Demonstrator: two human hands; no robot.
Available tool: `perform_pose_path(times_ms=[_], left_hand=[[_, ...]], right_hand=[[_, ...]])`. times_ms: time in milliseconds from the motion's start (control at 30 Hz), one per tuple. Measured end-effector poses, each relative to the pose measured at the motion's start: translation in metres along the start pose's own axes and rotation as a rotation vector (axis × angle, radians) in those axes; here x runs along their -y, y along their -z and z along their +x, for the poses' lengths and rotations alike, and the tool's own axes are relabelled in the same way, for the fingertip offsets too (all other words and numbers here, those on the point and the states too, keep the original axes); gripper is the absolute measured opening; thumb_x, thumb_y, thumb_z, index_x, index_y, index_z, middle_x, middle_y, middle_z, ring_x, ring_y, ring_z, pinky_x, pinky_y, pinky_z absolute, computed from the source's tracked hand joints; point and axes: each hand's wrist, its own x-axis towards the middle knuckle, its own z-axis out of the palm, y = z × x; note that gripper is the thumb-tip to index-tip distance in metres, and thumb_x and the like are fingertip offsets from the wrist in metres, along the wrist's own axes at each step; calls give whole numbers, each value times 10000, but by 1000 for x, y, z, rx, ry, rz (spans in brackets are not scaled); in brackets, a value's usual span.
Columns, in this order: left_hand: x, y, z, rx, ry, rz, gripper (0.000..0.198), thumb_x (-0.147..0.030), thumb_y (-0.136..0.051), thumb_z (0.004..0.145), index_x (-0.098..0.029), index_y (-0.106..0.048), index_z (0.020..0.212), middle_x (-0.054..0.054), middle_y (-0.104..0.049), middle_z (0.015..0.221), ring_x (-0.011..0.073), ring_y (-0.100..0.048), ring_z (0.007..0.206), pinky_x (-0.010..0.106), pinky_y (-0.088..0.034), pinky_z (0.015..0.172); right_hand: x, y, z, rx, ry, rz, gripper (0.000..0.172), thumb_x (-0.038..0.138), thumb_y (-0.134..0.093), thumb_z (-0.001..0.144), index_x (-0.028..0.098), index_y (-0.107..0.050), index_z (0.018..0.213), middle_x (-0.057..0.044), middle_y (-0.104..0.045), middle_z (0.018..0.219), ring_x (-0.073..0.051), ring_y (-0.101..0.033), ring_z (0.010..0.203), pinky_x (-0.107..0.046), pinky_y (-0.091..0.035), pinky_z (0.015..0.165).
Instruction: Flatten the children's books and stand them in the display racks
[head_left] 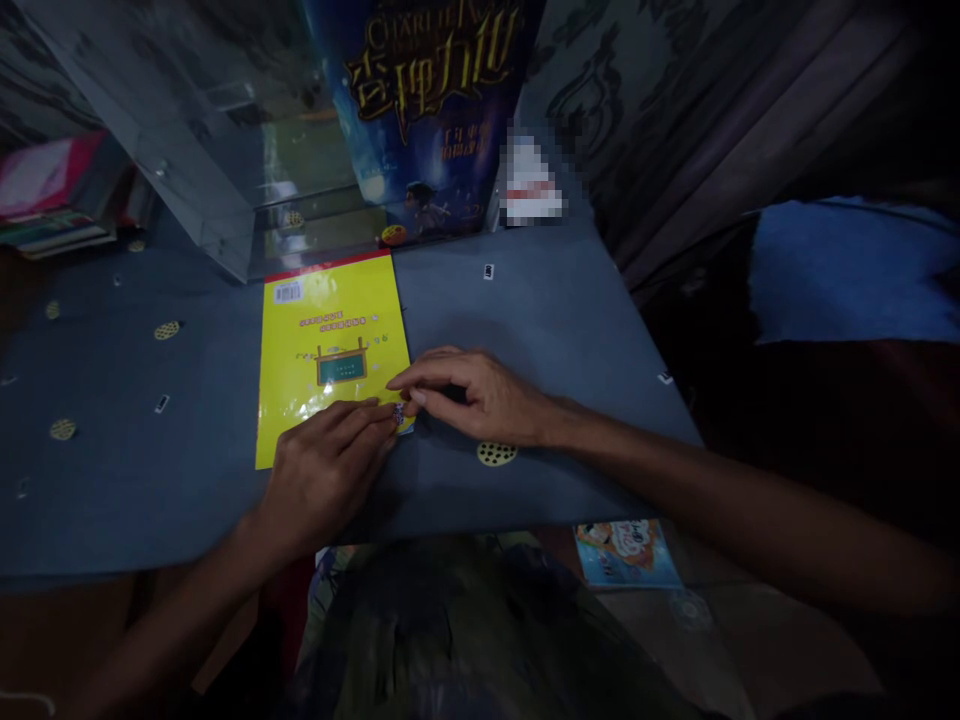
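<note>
A yellow booklet [330,290] with a red top edge, a barcode and a small green chalkboard picture lies flat on the dark cloth-covered table. Resting on its lower right part is my left hand [322,465], its fingers stretched out and close together. My right hand [484,395] reaches in over the booklet's right edge, thumb and index finger apart, their tips beside the left fingertips. A tiny purple-and-white patterned piece [398,412] shows at the left fingertips; what it is, I cannot make out. The booklet's lower right corner is mostly covered.
Behind the booklet stands a clear plastic stand [225,235] and a tall blue boxed item [427,140] with gold lettering. Several books [52,200] are stacked at the far left. Below the table's front edge lies a light-blue booklet [626,560]. Blue cloth [855,270] is at right.
</note>
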Motion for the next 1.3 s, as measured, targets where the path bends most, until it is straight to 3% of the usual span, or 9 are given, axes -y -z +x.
perform_pose_path(times_ms=[333,900,1100,1300], left_hand=[[1,0,-1,-18,156,-231,170,-173,-561,998,-199,-713,1069,29,-790,1015,167,-724,906,302,-600,787],[-3,-1,0,-31,121,-191,140,-137,-537,1005,-160,-665,1060,45,-767,987,176,-708,884,306,-588,769],[-9,-12,-9,-95,0,49,94,-107,-627,948,-136,-671,1025,72,-780,1010,217,-697,893,361,-603,800],[-10,-16,-17,-93,-42,87,140,-108,-618,945,-126,-682,1068,99,-766,1090,241,-681,979,387,-603,852]], right_hand=[[-1,1,1,9,19,-4,225,161,-527,968,156,-720,1084,-46,-783,882,-181,-716,869,-361,-546,872],[-1,3,1,42,21,20,211,152,-532,968,159,-714,1074,-45,-774,880,-175,-710,877,-367,-533,886],[2,3,-4,60,36,-58,198,181,-538,981,167,-727,1042,-53,-756,858,-182,-686,848,-382,-525,889],[15,0,-25,95,197,-258,254,114,-511,965,164,-718,1102,-95,-779,964,-224,-689,1014,-463,-508,992]])
